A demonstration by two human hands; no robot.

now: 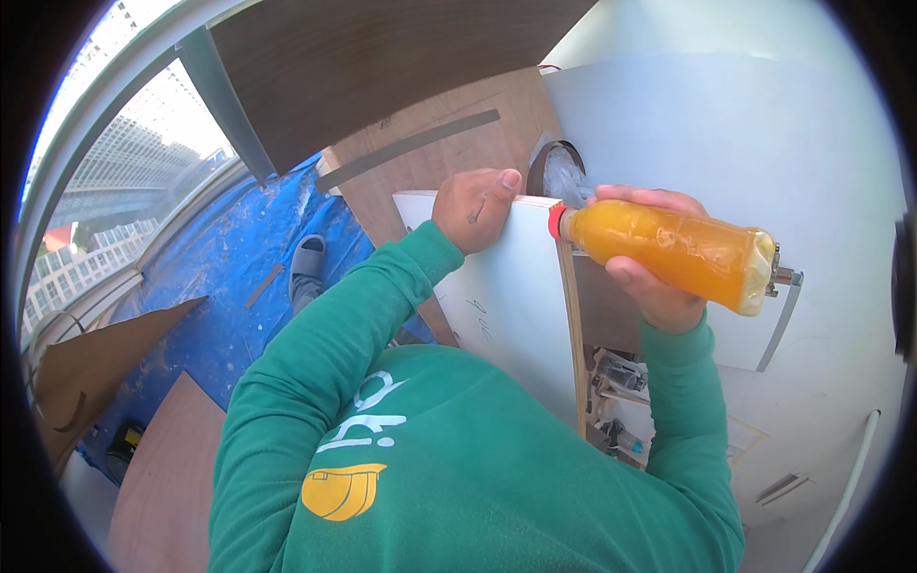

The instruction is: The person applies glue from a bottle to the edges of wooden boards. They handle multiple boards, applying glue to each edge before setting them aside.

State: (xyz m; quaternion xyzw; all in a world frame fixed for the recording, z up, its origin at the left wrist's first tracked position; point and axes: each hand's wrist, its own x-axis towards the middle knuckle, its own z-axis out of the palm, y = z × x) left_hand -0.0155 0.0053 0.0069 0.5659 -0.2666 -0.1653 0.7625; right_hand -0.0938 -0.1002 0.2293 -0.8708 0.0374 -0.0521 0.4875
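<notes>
My right hand (661, 294) is wrapped round a clear plastic bottle (683, 246) of yellow-orange liquid, thumb on the near side and fingers behind. The bottle lies tilted almost flat, its base to the right. Its red cap (556, 222) points left and meets the upper corner of a white-faced wooden board (506, 296), at the bare edge. The board stands upright in front of my body, with pencil marks on its face. My left hand (474, 212) is closed over the board's top edge, a little left of the cap, thumb up; its fingertips are hidden.
Blue plastic sheeting (205, 277) covers the floor at left, beside a large window (124, 181). A brown panel (382, 67) hangs overhead. Loose wooden sheets (167, 468) lie lower left. Tools and bits (621, 382) sit below the bottle. A white wall (764, 134) rises at right.
</notes>
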